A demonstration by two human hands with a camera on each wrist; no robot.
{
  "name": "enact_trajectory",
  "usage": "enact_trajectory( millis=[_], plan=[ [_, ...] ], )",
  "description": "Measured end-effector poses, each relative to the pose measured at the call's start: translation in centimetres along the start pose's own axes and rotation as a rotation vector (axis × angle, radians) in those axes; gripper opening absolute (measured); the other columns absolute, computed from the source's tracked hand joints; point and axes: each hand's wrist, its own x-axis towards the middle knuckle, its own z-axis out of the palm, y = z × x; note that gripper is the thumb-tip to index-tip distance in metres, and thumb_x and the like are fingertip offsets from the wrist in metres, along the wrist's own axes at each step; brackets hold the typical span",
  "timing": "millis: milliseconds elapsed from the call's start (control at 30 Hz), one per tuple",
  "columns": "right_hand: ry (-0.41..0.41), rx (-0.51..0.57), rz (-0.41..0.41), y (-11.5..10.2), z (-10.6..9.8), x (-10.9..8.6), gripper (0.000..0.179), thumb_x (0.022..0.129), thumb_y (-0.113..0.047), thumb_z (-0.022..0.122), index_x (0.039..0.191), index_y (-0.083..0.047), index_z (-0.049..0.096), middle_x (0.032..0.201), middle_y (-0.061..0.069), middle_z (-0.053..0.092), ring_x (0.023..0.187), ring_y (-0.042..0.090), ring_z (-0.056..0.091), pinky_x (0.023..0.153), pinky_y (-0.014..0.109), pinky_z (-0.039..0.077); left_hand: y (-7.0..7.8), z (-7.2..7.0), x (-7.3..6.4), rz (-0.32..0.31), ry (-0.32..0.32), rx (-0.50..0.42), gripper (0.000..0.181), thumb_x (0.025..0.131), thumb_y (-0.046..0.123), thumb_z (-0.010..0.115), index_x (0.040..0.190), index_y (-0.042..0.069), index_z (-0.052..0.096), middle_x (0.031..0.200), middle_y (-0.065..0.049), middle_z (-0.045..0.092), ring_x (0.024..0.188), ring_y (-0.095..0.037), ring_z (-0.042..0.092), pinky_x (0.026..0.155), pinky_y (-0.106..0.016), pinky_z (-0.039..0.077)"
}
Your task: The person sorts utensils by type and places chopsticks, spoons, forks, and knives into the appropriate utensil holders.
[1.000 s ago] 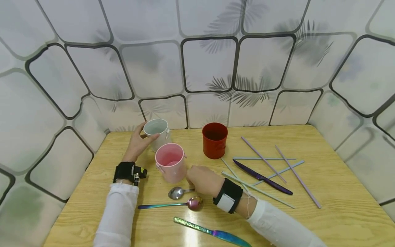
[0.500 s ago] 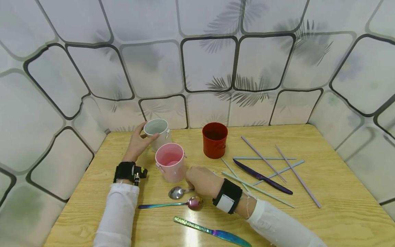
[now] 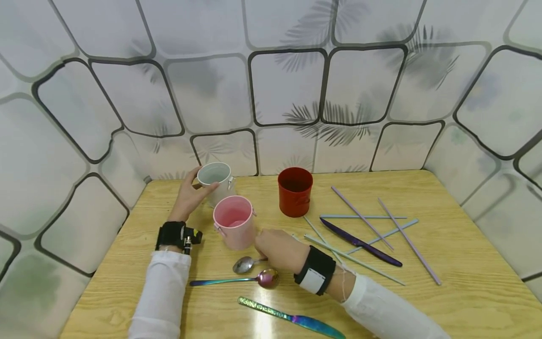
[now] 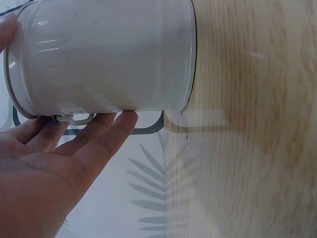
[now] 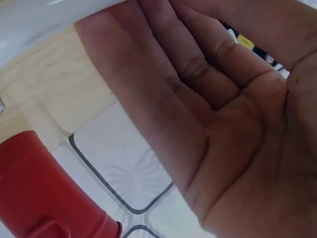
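Note:
At the back left, my left hand (image 3: 189,197) grips a white bucket (image 3: 221,192) standing on the table. Its thumb lies at the near rim and its fingers on the far side, beside a small handle loop in the left wrist view. A pink bucket (image 3: 235,225) stands just in front. My right hand (image 3: 281,249), fingers curled, pinches the handle of a silver spoon (image 3: 243,264); the fingertips and handle end are hidden. In the right wrist view, a pale curved surface (image 5: 44,22) crosses above the fingers. A rainbow spoon (image 3: 267,278) lies just in front.
A red bucket (image 3: 295,193) stands at the back middle. To the right lie a purple knife (image 3: 360,242) and several thin purple, blue and green sticks, some crossing. A rainbow knife (image 3: 292,318) lies at the front. Patterned walls (image 3: 288,89) enclose the table (image 3: 466,263).
The silver spoon's bowl has turned slightly and shifted a little to the right with my right hand. My left hand and the buckets keep their places.

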Motion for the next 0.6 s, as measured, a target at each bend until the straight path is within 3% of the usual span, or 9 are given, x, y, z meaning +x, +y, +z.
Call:
enact_trajectory(
  millis=[200,400,600],
  plan=[
    [0.025,0.018,-0.03,0.0,-1.2,-1.2,0.028,0.086,0.008,0.075,0.074,-0.011,0.059,0.067,-0.004,0.045,0.065,0.011,0.044,0.06,0.023,0.038,0.5,-0.1,-0.3,-0.012,-0.016,-0.003,0.083,0.096,0.025,0.075,0.163,0.01,0.028,0.161,-0.021,0.033,0.139,-0.049,0.043,0.109,-0.057,0.045],
    [0.025,0.118,-0.083,0.2,-3.1,-1.9,0.036,0.078,0.017,0.069,0.066,-0.014,0.056,0.064,-0.007,0.041,0.062,0.008,0.039,0.056,0.02,0.034,2.5,-0.2,-1.2,-0.02,-0.032,-0.024,0.08,0.096,0.015,0.072,0.161,0.001,0.027,0.161,-0.027,0.032,0.139,-0.053,0.041,0.108,-0.06,0.044],
    [0.009,0.218,-0.117,-0.1,-5.7,-2.5,0.027,0.08,0.01,0.072,0.073,-0.014,0.064,0.064,-0.008,0.047,0.061,0.007,0.044,0.054,0.018,0.039,1.0,-0.1,-0.7,0.013,-0.028,-0.018,0.083,0.097,0.023,0.074,0.163,0.007,0.027,0.162,-0.023,0.032,0.139,-0.051,0.042,0.108,-0.057,0.046]
  ],
)
